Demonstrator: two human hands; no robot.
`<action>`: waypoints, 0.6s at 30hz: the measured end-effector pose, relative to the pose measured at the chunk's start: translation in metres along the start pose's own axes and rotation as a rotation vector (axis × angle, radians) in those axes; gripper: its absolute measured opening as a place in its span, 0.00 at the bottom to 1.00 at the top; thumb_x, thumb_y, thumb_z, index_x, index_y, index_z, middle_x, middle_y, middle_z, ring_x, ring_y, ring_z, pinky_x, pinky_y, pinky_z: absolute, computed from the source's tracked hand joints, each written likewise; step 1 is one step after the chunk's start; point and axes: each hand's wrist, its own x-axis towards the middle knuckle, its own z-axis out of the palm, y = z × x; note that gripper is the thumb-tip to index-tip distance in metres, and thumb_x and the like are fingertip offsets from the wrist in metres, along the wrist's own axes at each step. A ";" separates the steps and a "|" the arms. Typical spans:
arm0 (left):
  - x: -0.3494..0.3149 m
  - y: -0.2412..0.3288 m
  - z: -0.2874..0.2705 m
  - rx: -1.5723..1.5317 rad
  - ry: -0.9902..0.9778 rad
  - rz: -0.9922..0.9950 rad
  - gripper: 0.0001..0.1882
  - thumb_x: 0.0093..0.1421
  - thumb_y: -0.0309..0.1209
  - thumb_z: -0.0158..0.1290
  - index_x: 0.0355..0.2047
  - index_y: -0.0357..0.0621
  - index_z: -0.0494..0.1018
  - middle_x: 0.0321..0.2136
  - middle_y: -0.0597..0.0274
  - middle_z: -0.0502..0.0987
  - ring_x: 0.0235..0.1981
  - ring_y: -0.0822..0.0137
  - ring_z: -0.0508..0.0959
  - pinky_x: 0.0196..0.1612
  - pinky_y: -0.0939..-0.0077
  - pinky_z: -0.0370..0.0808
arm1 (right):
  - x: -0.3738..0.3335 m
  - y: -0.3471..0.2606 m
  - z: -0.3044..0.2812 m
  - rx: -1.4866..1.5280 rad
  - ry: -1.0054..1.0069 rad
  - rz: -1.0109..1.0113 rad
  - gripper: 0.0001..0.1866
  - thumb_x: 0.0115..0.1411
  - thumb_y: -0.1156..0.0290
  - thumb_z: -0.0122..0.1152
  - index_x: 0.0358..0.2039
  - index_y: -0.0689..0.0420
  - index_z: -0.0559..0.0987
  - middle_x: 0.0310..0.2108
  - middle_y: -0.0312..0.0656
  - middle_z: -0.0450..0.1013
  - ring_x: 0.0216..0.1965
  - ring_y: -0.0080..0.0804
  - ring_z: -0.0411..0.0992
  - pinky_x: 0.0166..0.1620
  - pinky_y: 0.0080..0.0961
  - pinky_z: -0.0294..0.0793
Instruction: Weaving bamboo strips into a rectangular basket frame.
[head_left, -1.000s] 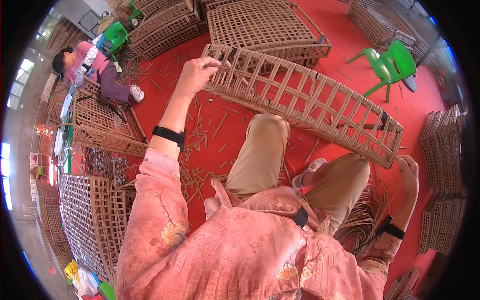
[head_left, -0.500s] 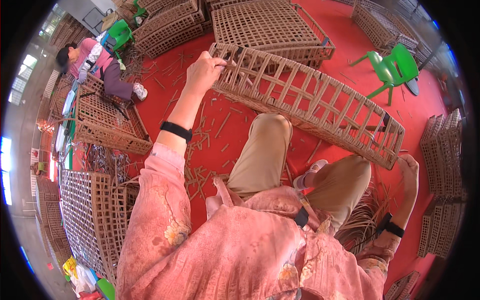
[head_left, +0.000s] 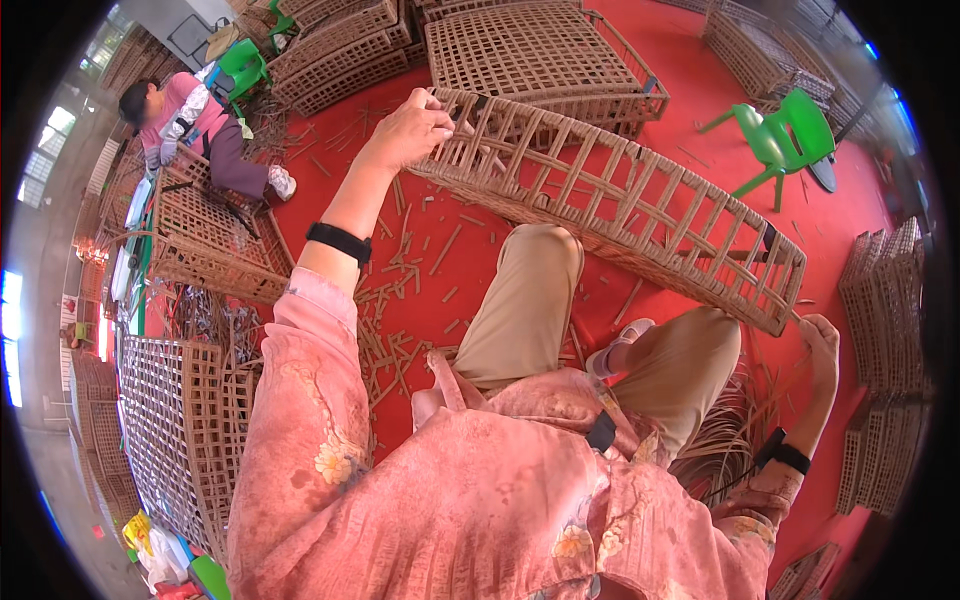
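Note:
A long brown woven basket frame (head_left: 610,185) with an open lattice side lies tilted across my raised knees. At its far left corner my left hand (head_left: 412,130) is closed, with thumb and fingers on the rim. My right hand (head_left: 820,342) is held just beside the near right corner, its thumb and fingertips pinched together. Whatever sits in that pinch is too small to make out. Dark wraps mark the basket's rim near both ends.
Cut strips (head_left: 400,350) litter the red floor (head_left: 640,60). Woven baskets are stacked ahead (head_left: 530,50), at left (head_left: 175,430) and at right (head_left: 885,300). A green chair (head_left: 790,140) stands at far right. A seated person (head_left: 185,125) works on another basket (head_left: 215,235) at far left.
My left hand and forearm have shifted a little to the left, and the fingers have rolled over the corner. The basket has slid slightly left; my right hand is nearly still.

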 end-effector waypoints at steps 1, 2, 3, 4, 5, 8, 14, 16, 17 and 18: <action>0.001 0.000 -0.001 -0.001 0.001 -0.002 0.05 0.59 0.31 0.56 0.34 0.51 0.81 0.47 0.60 0.69 0.50 0.55 0.76 0.51 0.59 0.74 | 0.001 0.000 0.002 0.013 -0.007 -0.019 0.08 0.61 0.66 0.61 0.30 0.57 0.80 0.20 0.25 0.60 0.23 0.14 0.57 0.27 0.19 0.55; 0.002 0.001 -0.002 0.066 -0.006 0.037 0.05 0.58 0.30 0.56 0.33 0.49 0.80 0.48 0.60 0.69 0.52 0.56 0.74 0.52 0.58 0.73 | 0.002 0.000 0.004 0.025 -0.014 -0.037 0.08 0.61 0.67 0.60 0.30 0.58 0.80 0.20 0.25 0.60 0.23 0.14 0.56 0.27 0.19 0.54; 0.002 0.004 -0.003 0.132 -0.015 0.074 0.04 0.58 0.30 0.56 0.32 0.48 0.80 0.49 0.60 0.69 0.54 0.56 0.73 0.52 0.56 0.72 | 0.002 -0.001 0.005 0.023 -0.018 -0.037 0.08 0.61 0.67 0.60 0.30 0.58 0.80 0.20 0.25 0.60 0.23 0.14 0.56 0.27 0.19 0.54; 0.002 0.009 -0.002 0.130 -0.017 0.069 0.04 0.58 0.30 0.56 0.32 0.48 0.80 0.49 0.60 0.69 0.54 0.56 0.73 0.52 0.56 0.72 | 0.000 -0.002 0.005 0.001 -0.005 -0.035 0.08 0.61 0.67 0.60 0.30 0.58 0.80 0.21 0.25 0.60 0.23 0.14 0.57 0.27 0.19 0.55; 0.003 0.015 0.000 0.278 -0.009 0.075 0.05 0.58 0.30 0.57 0.32 0.47 0.80 0.49 0.60 0.69 0.54 0.57 0.72 0.52 0.56 0.71 | 0.000 -0.003 0.006 -0.022 0.007 -0.033 0.08 0.61 0.67 0.60 0.31 0.58 0.80 0.21 0.25 0.60 0.24 0.14 0.57 0.28 0.19 0.55; 0.004 0.020 0.006 0.487 -0.010 0.085 0.05 0.56 0.29 0.56 0.32 0.46 0.81 0.50 0.60 0.70 0.53 0.57 0.70 0.51 0.54 0.68 | 0.001 -0.006 0.006 0.001 0.002 -0.060 0.09 0.60 0.65 0.63 0.30 0.58 0.80 0.20 0.26 0.63 0.24 0.16 0.58 0.28 0.20 0.58; 0.003 0.024 0.012 0.750 -0.034 0.062 0.08 0.52 0.25 0.55 0.32 0.47 0.81 0.49 0.57 0.70 0.53 0.54 0.69 0.51 0.53 0.67 | -0.004 -0.036 0.027 -0.089 0.006 -0.117 0.08 0.60 0.69 0.62 0.32 0.60 0.80 0.24 0.28 0.68 0.26 0.16 0.60 0.31 0.19 0.62; 0.003 0.010 0.013 0.539 -0.010 0.119 0.10 0.53 0.25 0.54 0.36 0.46 0.80 0.51 0.58 0.70 0.54 0.56 0.70 0.51 0.51 0.68 | -0.003 -0.031 0.029 -0.097 0.035 -0.106 0.07 0.60 0.69 0.62 0.33 0.60 0.81 0.24 0.28 0.68 0.26 0.16 0.60 0.31 0.19 0.62; 0.003 -0.002 0.009 0.329 -0.018 0.133 0.14 0.56 0.24 0.52 0.44 0.46 0.77 0.51 0.59 0.72 0.47 0.60 0.74 0.49 0.55 0.72 | -0.003 -0.028 0.029 -0.109 0.060 -0.090 0.07 0.60 0.70 0.61 0.33 0.60 0.81 0.24 0.28 0.68 0.26 0.16 0.60 0.31 0.18 0.62; 0.001 -0.013 0.007 0.330 -0.017 0.139 0.14 0.56 0.24 0.52 0.44 0.46 0.77 0.51 0.59 0.72 0.47 0.60 0.74 0.49 0.55 0.72 | -0.004 -0.024 0.028 -0.107 0.066 -0.088 0.07 0.60 0.70 0.61 0.33 0.60 0.81 0.24 0.28 0.68 0.26 0.16 0.60 0.31 0.18 0.62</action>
